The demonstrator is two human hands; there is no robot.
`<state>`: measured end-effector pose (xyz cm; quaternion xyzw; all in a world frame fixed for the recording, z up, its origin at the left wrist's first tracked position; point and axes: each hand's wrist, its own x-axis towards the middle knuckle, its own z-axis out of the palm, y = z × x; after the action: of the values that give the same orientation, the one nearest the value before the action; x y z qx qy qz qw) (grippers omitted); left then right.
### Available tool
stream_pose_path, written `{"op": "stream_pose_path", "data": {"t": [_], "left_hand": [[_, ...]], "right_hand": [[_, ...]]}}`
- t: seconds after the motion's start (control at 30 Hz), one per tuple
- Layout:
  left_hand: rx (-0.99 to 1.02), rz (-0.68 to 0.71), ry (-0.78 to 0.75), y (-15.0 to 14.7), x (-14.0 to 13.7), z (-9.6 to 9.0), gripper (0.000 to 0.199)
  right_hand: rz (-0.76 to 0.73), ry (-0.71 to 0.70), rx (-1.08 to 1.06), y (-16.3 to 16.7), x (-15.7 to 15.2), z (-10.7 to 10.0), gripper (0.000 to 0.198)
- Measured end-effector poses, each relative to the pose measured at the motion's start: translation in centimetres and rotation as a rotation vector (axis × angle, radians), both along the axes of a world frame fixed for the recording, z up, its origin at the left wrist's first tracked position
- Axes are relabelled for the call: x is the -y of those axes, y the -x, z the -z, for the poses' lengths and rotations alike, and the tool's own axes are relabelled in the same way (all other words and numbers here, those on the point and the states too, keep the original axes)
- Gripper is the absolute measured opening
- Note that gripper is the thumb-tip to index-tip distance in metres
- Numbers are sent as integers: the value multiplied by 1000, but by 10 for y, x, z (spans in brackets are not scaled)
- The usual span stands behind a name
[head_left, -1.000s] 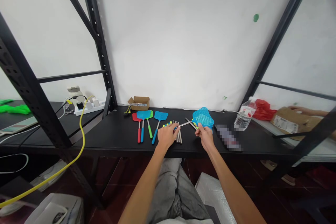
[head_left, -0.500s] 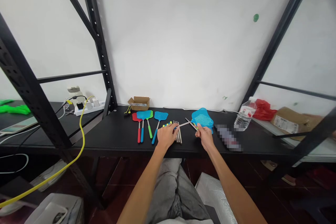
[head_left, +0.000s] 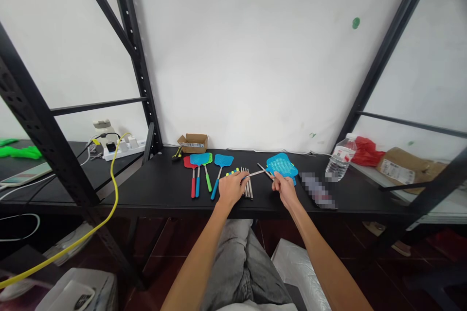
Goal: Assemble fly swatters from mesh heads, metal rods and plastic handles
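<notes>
A blue fly swatter (head_left: 282,164) with a thin metal shaft lies across between my two hands. The fingers of my left hand (head_left: 232,188) are closed around the shaft's left end; its handle end is hidden under the hand. My right hand (head_left: 285,190) is closed in a pinch at the lower left edge of the blue mesh head; the exact grip is hidden. Under and beside my left hand lie several metal rods (head_left: 248,185) and pieces with blue and yellow ends (head_left: 233,172). Another metal rod (head_left: 261,168) points toward my right fingertips.
Left of my hands lie red (head_left: 193,180), green (head_left: 207,178) and blue swatters (head_left: 223,160). An open small cardboard box (head_left: 194,143) stands behind them. On the right are a blurred dark package (head_left: 316,191) and a water bottle (head_left: 341,158). Black shelf posts frame the table.
</notes>
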<state>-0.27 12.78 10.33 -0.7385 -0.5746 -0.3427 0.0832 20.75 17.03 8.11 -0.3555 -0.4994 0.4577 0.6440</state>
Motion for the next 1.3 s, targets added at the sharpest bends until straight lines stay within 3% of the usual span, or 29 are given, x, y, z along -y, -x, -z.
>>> {"op": "stream_pose_path", "data": {"t": [0.2, 0.37, 0.63, 1.0, 1.3], "left_hand": [[-11, 20, 3, 0, 1, -1, 30], [-9, 55, 14, -3, 2, -2, 31], [0, 91, 19, -5, 2, -2, 30], [32, 91, 42, -3, 2, -3, 32], [12, 84, 63, -4, 6, -8, 33]], "right_hand": [[-2, 68, -52, -1, 3, -3, 34], [-12, 86, -23, 4, 4, -2, 37], [203, 125, -285, 6, -2, -2, 34], [36, 82, -222, 1, 3, -3, 31], [10, 57, -135, 2, 6, -4, 33]]}}
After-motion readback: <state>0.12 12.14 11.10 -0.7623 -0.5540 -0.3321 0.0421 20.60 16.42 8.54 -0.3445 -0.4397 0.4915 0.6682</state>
